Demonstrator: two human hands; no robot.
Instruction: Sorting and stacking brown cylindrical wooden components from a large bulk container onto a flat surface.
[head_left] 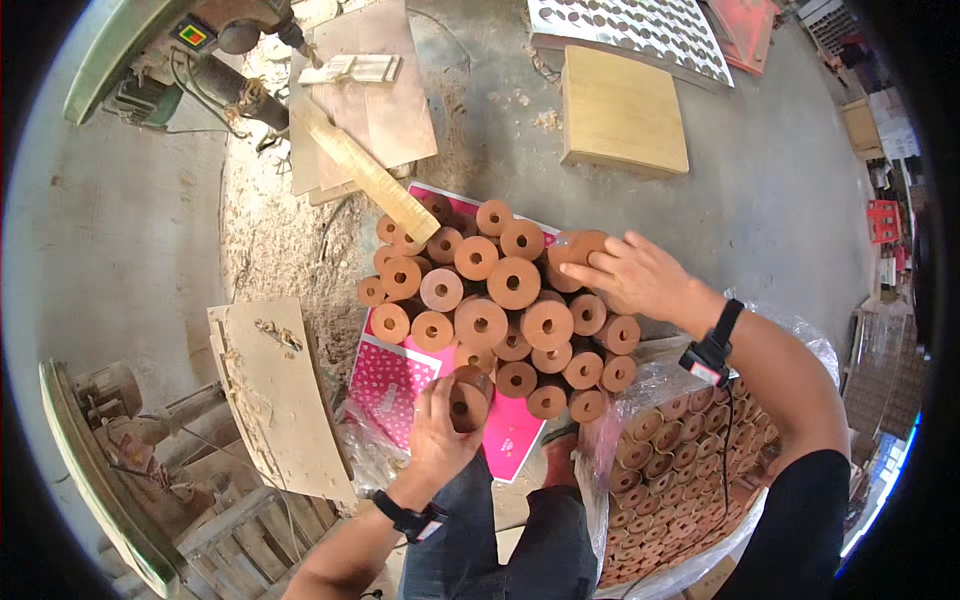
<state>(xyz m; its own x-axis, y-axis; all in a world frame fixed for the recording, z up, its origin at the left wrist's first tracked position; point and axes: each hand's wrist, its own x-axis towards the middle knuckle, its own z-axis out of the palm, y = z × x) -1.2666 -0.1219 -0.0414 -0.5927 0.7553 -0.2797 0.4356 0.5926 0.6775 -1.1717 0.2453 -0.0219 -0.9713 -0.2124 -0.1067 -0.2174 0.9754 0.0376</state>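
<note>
My left hand (437,440) is closed around a reddish-brown wooden cylinder (467,395) with a hole in its end, held at the near side of a stack. The stack of similar bored cylinders (513,283), of differing widths, rests on a pink printed sheet (390,385), most of them with their holes facing up. At the stack's far right, my right hand (635,275) has its fingers wrapped over another cylinder (578,246), which lies tilted among its neighbours. Part of that piece is hidden behind the fingers.
A plastic-lined container (680,440) full of drilled wooden pieces stands at lower right. A drilling machine (250,95) is at upper left, with a wood strip (365,170) reaching the stack. Sawdust (255,260), a leaning board (275,390) and a low wooden stool (625,110) surround the area.
</note>
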